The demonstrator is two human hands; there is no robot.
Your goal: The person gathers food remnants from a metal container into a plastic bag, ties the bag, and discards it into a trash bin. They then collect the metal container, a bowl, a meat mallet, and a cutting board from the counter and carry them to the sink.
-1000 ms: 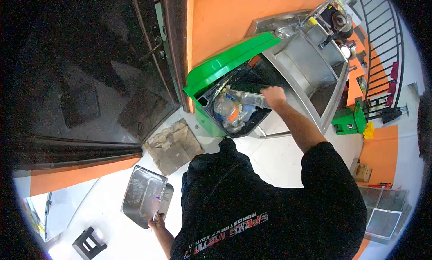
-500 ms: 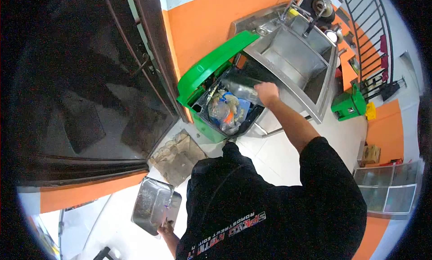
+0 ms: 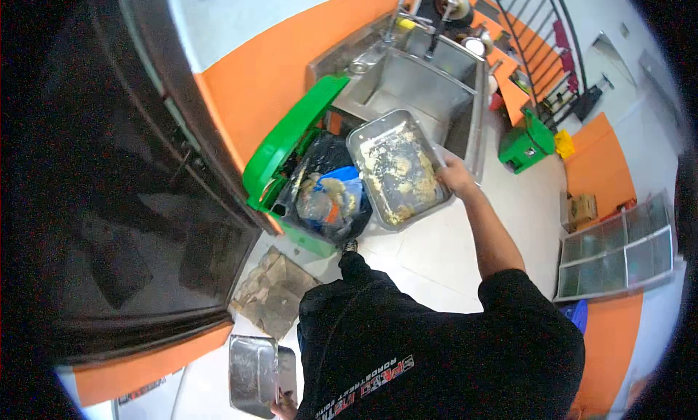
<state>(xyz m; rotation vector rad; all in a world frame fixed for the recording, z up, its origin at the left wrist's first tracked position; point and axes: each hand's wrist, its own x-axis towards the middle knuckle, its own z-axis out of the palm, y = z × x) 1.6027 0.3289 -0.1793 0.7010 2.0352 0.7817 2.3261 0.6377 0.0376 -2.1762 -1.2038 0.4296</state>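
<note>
In my right hand is a rectangular metal pan, gripped by its rim. Pale food residue clings to its inside, which faces the camera. The pan is tilted beside an open green trash bin lined with a black bag. Crumpled plastic, a blue piece and food waste lie in the bag. Low at my left side, my left hand is closed on the edge of another metal pan. A further metal surface shows next to that pan, partly hidden by it.
A steel sink with a faucet stands behind the bin. Flattened cardboard lies on the floor near a dark door. Farther right are a second green bin, a black railing and a glass-paned cabinet.
My right hand has lifted the pan up from over the bin and to the right, turning its soiled inside toward the camera. The view has shifted. My left hand still holds its pan.
</note>
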